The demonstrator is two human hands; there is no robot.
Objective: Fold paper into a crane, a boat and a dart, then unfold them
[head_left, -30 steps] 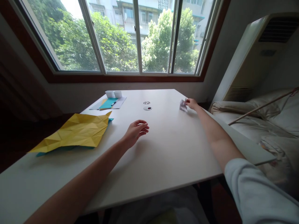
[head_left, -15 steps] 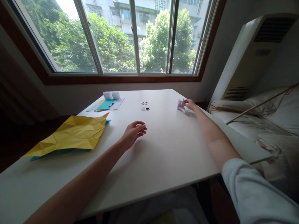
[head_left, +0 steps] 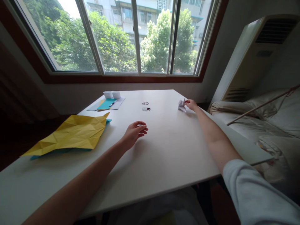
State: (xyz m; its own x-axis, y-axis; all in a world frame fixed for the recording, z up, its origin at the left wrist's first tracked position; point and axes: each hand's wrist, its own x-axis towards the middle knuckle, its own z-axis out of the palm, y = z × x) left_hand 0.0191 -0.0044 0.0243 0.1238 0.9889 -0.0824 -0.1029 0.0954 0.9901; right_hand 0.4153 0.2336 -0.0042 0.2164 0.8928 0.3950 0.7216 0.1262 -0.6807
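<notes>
At the far right of the table, my right hand (head_left: pixel 191 104) pinches the edge of a small white folded-paper figure (head_left: pixel 181 105) with pointed tips. The figure stands on the tabletop or just over it; I cannot tell which. My left hand (head_left: pixel 134 134) hovers near the middle of the table, its fingers loosely curved and apart, holding nothing. Beyond it lie two small round pieces with dark markings, a nearer one (head_left: pixel 146 109) and a farther one (head_left: pixel 145 103).
A large creased yellow sheet (head_left: pixel 75 132) over teal paper covers the table's left side. Behind it are teal paper (head_left: pixel 107 104), a pen (head_left: pixel 112 103) and white folded-paper boxes (head_left: pixel 112 95). A sofa (head_left: pixel 246 115) stands right of the white table (head_left: pixel 164 162), below a window.
The white paper figure has turned slightly at my right fingertips. My left hand has kept its place and shape.
</notes>
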